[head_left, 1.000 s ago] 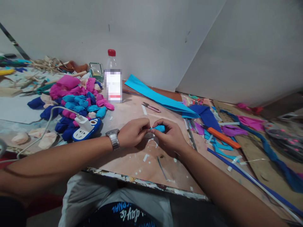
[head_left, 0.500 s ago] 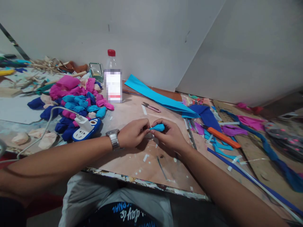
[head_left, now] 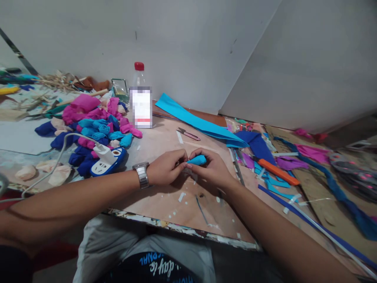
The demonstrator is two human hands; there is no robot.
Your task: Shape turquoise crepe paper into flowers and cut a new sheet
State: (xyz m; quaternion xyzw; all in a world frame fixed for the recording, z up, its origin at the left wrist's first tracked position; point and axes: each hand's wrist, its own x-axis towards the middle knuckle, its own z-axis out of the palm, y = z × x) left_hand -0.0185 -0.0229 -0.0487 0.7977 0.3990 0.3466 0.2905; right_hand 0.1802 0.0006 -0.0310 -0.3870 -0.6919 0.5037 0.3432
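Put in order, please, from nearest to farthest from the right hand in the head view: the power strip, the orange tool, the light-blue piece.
1. Light-blue piece: in the right hand.
2. Orange tool: to the right.
3. Power strip: left.

1 head-worn view, facing forward and down over a worktable
the camera looks from the wearer's head height, near enough that the left forearm and right forearm reach in from the lower sides and the left hand and right hand sit close to mid-frame; dark printed clothing shows at the bottom edge, and the pale wall stands farther off across the top.
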